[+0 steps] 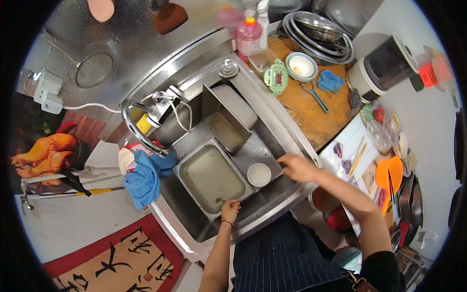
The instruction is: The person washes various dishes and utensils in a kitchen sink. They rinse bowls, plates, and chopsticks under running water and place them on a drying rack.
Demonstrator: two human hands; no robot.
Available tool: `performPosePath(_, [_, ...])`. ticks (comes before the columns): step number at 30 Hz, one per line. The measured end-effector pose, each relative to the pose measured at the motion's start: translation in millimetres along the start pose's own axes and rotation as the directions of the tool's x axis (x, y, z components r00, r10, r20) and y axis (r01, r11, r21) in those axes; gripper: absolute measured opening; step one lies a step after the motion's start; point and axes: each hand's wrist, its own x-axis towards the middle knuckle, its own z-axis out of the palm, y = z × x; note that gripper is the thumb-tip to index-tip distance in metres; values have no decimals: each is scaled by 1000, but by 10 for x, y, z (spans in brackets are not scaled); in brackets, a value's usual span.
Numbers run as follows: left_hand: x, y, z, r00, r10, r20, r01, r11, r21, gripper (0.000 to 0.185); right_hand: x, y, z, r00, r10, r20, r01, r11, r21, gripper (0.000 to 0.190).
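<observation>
A rectangular steel pan [215, 175] full of cloudy water sits in the stainless steel sink [292, 124]. Green leaf scraps [220, 200] float near its front edge. My left hand [230, 211] is at that edge with its fingers curled, and the frame does not settle whether anything is between them. Right of the pan stands a small white bowl [259, 175]. Beyond the bowl, my right hand [297, 168] reaches over the sink's right side, fingertips pointing down and left; its grip is unclear. A deep steel container [231, 120] leans behind the pan, with murky liquid in it.
A curved faucet [133, 127] and a blue cloth [143, 179] are at the left rim. On the wooden board [306, 120] lie a green peeler [315, 98], stacked bowls [301, 66] and a blue rag [330, 81]. Steel basins [317, 36] and a pink bottle [249, 36] stand behind.
</observation>
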Motion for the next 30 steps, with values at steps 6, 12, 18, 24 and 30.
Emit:
performPosePath(6, [266,66,-97,1000,-20,-18,18,994,-112,21,1331,931,1731,888,371,272,-335,927,-169,47])
performPosePath(12, [363,137,-243,994,-92,-53,78,971,-227,24,1538,1415,1993,810,288,510,-330,944,-9,42])
performPosePath(18, [378,234,-176,999,-27,29,35,939,-341,38,1408,877,1270,759,425,494,-340,905,-255,36])
performPosePath(24, [72,964,-133,968,213,132,-53,690,-722,78,1650,200,1380,683,124,720,-368,910,193,40])
performPosePath(30, [541,500,-702,991,-17,-136,-56,855,-516,57,2136,-240,2557,487,309,817,-781,572,250,38])
